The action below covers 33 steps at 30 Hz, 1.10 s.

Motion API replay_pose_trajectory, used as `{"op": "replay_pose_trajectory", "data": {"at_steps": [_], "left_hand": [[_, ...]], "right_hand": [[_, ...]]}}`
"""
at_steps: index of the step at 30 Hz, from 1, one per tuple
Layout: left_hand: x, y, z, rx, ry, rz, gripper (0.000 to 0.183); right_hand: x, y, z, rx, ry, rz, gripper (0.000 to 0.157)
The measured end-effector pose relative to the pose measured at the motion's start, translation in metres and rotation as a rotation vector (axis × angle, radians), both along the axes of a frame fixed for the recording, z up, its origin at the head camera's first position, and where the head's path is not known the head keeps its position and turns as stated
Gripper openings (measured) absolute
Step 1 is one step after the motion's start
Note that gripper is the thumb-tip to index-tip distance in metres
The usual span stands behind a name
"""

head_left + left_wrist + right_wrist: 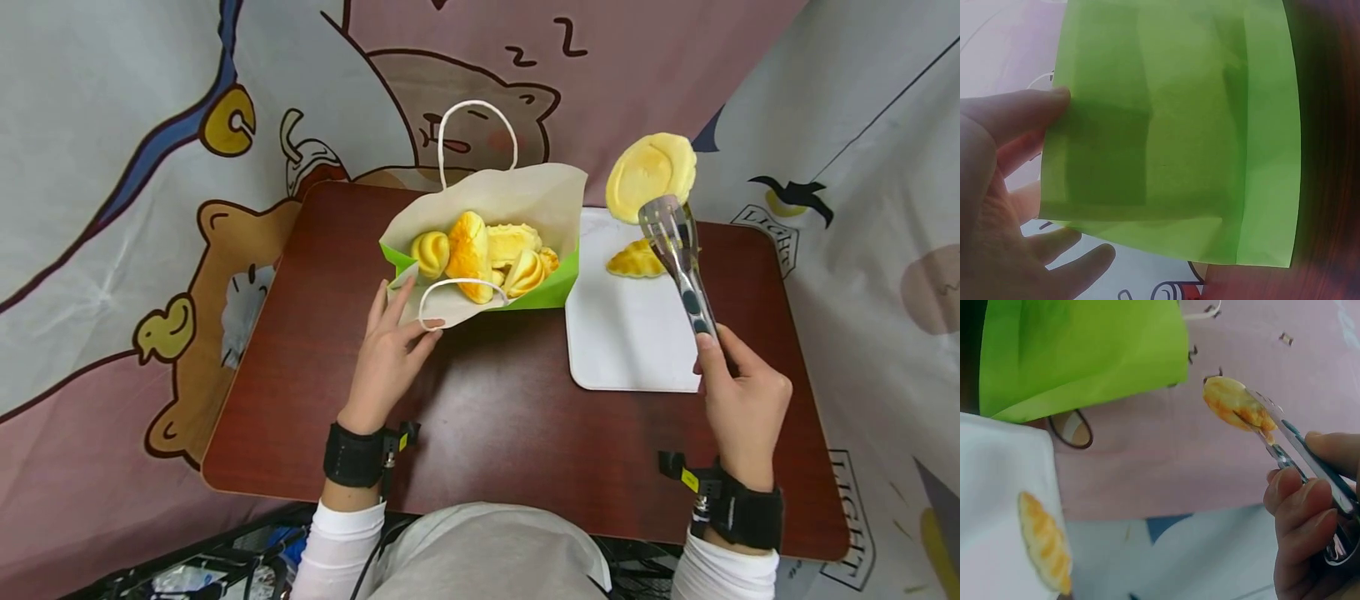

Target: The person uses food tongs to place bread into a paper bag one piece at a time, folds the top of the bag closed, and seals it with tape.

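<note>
My left hand [384, 360] holds the near rim of a green paper bag [557, 285], the thumb on its outer face in the left wrist view. Several golden bread pieces [470, 250] fill the opening of the bag. With the right hand [746, 400] I grip metal food tongs [693, 296]. Their tips pinch a flat, round yellow bread [651, 177], lifted above the far end of a white tray [626, 342]. On that tray lies a ridged, tapered bread piece [633, 260], partly behind the tongs in the head view.
The bag's two white handles [477, 103] stick out at its front and back. Tray and bag rest side by side on a dark red-brown table [315, 400] with rounded corners. A cartoon-printed cloth [465, 75] hangs behind and around the table.
</note>
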<state>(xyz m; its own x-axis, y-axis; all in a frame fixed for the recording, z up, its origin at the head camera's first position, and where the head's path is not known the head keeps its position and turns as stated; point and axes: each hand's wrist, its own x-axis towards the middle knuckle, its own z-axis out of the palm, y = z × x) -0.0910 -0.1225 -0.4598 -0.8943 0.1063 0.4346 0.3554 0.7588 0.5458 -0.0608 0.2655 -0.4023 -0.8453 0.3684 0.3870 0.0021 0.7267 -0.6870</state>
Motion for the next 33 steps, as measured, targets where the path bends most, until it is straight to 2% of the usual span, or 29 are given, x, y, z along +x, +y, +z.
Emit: {"op": "replay_pose_trajectory", "data": {"at_steps": [4,8,11,15,21,27,33], "left_hand": [[0.0,0.0,0.001,0.002,0.002,0.005,0.017],[0.0,0.0,0.0,0.004,0.003,0.004,0.017],[0.0,0.0,0.0,0.004,0.0,0.006,0.016],[0.0,0.001,0.001,0.001,-0.001,0.005,0.016],[0.001,0.0,0.002,0.001,0.003,-0.001,0.016],[0.0,-0.001,0.005,-0.008,0.005,0.0,0.016],[0.002,-0.001,0.004,-0.005,-0.007,-0.006,0.017]], "right_hand": [[-0.003,-0.006,0.011,0.058,0.049,0.085,0.028],[-0.008,-0.012,0.021,0.13,0.108,0.217,0.026],[-0.013,-0.015,0.027,0.23,0.148,0.337,0.027],[-0.02,-0.02,0.033,0.376,0.174,0.44,0.031],[-0.028,-0.029,0.046,0.546,0.192,0.524,0.03],[-0.038,-0.034,0.059,0.649,0.209,0.577,0.039],[-0.049,-0.039,0.071,0.761,0.214,0.635,0.037]]}}
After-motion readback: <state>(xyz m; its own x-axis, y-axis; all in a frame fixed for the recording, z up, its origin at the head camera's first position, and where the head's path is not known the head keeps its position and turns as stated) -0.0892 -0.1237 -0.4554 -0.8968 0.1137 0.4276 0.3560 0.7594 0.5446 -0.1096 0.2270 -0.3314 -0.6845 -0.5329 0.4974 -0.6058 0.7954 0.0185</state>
